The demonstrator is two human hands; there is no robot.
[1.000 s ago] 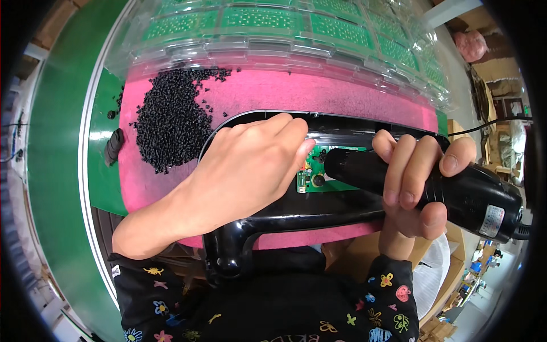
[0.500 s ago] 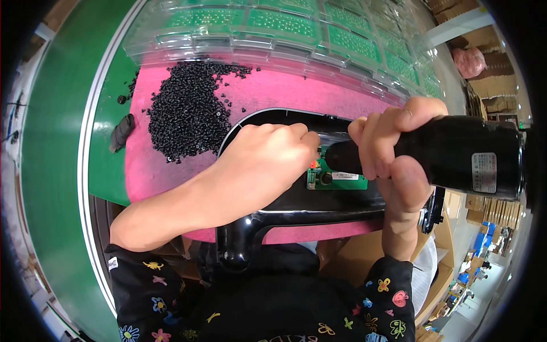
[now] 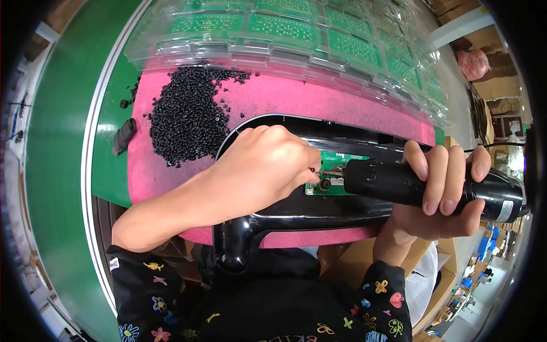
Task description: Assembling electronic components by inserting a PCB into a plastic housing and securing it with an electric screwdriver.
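Note:
My right hand (image 3: 441, 185) is wrapped round a black electric screwdriver (image 3: 379, 181), which lies nearly level with its bit pointing left. The metal bit (image 3: 333, 172) reaches my left hand (image 3: 273, 162), whose fingers pinch a small black screw (image 3: 313, 170) at the bit's tip. Below them, a green circuit board (image 3: 345, 157) sits inside a glossy black plastic housing (image 3: 307, 219) with a curved handle-like arm. The screwdriver and my fingers hide part of the board.
A heap of small black screws (image 3: 188, 117) lies left on the pink mat (image 3: 273, 94). Behind it, clear plastic trays (image 3: 342, 68) hold several green boards. A dark grey rolled piece (image 3: 124, 137) rests on the green table at left. A cardboard box (image 3: 353, 265) stands below, right.
My right hand has swung the screwdriver lower and levelled it, and its fingers have shifted along the body. The bit now shows beside my left fingers, which have barely moved.

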